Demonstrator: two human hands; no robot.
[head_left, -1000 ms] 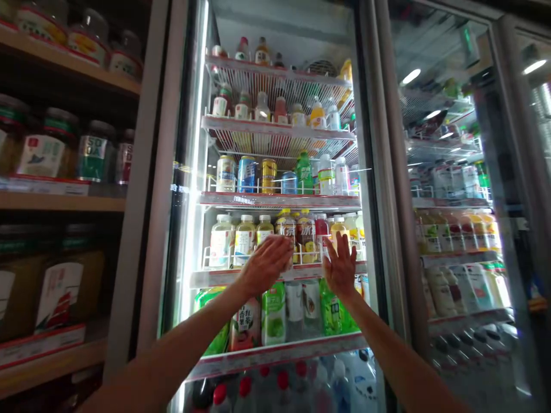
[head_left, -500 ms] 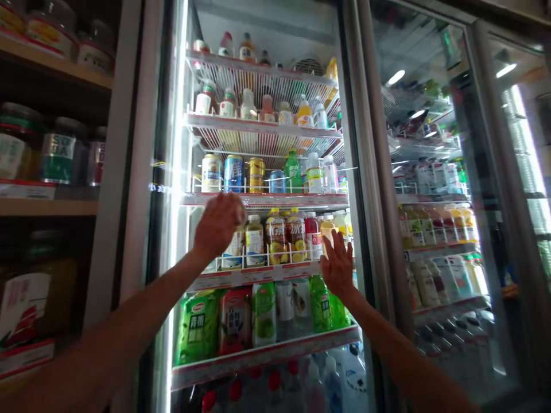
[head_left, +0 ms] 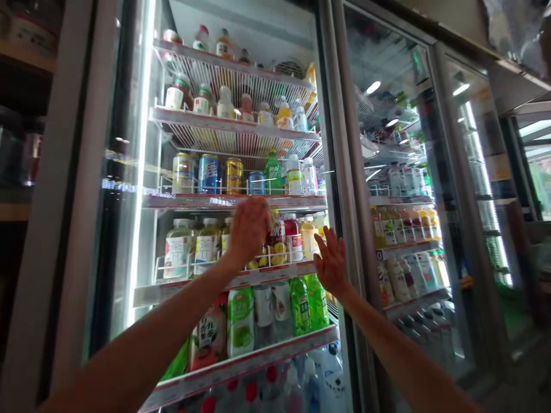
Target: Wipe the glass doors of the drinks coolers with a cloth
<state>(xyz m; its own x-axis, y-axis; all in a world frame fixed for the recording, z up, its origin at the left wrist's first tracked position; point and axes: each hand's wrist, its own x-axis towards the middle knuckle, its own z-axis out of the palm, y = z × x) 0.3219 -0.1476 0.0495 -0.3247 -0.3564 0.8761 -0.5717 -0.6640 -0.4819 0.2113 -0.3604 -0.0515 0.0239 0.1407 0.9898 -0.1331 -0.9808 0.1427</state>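
Note:
My left hand (head_left: 248,228) reaches into the lit drinks fridge, fingers curled over the top of a juice bottle (head_left: 257,263) with a yellow fruit label on the middle shelf (head_left: 284,268). Only the bottom of that bottle shows under the hand. Pale bottles (head_left: 176,252) stand to its left and a red-capped bottle (head_left: 293,240) to its right. My right hand (head_left: 330,263) is held up open, fingers spread, at the right end of the same shelf by the fridge's door post (head_left: 344,189).
The open glass door (head_left: 116,172) hangs at the left. Cans (head_left: 209,173) fill the shelf above and green bottles (head_left: 299,307) the shelf below. A second, closed glass fridge (head_left: 400,229) stands at the right. Dark wooden shelves (head_left: 17,209) are at far left.
My left hand moved up and left along the bottle row, then back right onto the fruit-label bottle. The right hand stayed open at the shelf's right end. The view shifted right.

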